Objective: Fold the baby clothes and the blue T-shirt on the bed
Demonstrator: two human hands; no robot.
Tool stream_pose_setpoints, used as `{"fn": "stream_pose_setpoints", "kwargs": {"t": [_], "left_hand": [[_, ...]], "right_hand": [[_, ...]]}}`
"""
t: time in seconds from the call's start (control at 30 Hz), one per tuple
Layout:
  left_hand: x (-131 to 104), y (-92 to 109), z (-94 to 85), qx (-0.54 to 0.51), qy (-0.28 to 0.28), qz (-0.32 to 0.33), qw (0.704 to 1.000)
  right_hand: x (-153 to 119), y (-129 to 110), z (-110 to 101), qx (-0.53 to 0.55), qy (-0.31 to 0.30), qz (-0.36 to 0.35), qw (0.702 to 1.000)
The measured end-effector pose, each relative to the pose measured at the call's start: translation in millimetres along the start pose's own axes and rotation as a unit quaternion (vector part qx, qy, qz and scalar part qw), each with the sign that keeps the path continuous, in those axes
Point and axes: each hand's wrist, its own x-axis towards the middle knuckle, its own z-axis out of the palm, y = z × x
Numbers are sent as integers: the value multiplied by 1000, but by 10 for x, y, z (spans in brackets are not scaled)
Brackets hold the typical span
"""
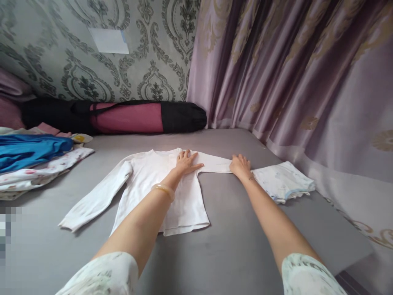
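Note:
A white long-sleeved shirt (147, 176) lies spread on the grey bed sheet (233, 246). Its left-side sleeve slants down towards the front, while the right-side sleeve is stretched straight out. My left hand (185, 162) rests flat on the shirt near the right shoulder, fingers spread. At the far end of the outstretched sleeve, my right hand (240, 166) has its fingers closed on the cuff. Just beyond that hand lies a folded white garment with blue trim (284, 181). My left forearm hides part of the shirt's front and hem.
Piled clothes, among them a blue garment (33, 150) and a white patterned one (46, 168), lie at the left. A long black and pink bag (129, 118) lies along the wall. Purple curtains (276, 69) hang down at the right side of the bed.

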Motion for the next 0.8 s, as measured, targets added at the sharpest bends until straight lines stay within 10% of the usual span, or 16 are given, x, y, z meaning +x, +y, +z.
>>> {"fn": "stream_pose_setpoints", "kwargs": {"t": [0.2,0.47,0.8], "left_hand": [[8,24,-8,12,-13,-3,1000],[1,52,-19,16,-13,-9,1000],[74,67,-15,9,-34,-26,999]], "right_hand": [[256,354,-123,58,-86,24,994],[221,502,-100,204,-3,12,979],[-198,-186,13,-15,71,-106,992]]}}
